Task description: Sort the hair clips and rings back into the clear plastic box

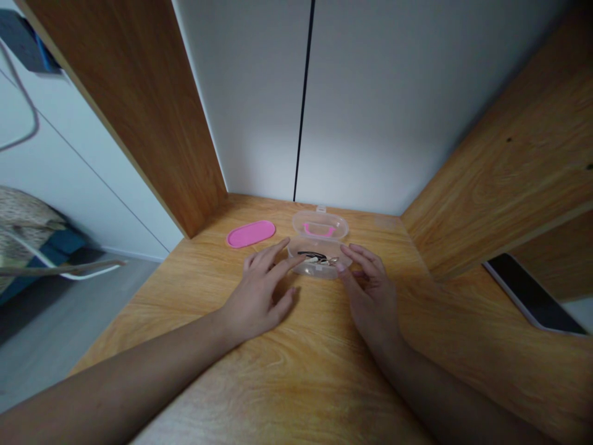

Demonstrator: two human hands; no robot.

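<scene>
A small clear plastic box [319,264] stands open on the wooden desk [296,364], its lid [320,225] with a pink handle tilted back. Dark thin items, perhaps hair clips [317,257], lie inside it. My left hand [260,292] rests flat on the desk with fingers stretched out, the fingertips touching the box's left side. My right hand [368,285] lies open on the other side, fingertips at the box's right edge. Neither hand holds anything.
A flat pink oval piece [251,233] lies on the desk left of the box. Wooden side panels [139,105] close in the desk on both sides, a white wall behind. A dark phone or tablet [530,293] lies at the right. A chair [41,247] stands at the far left.
</scene>
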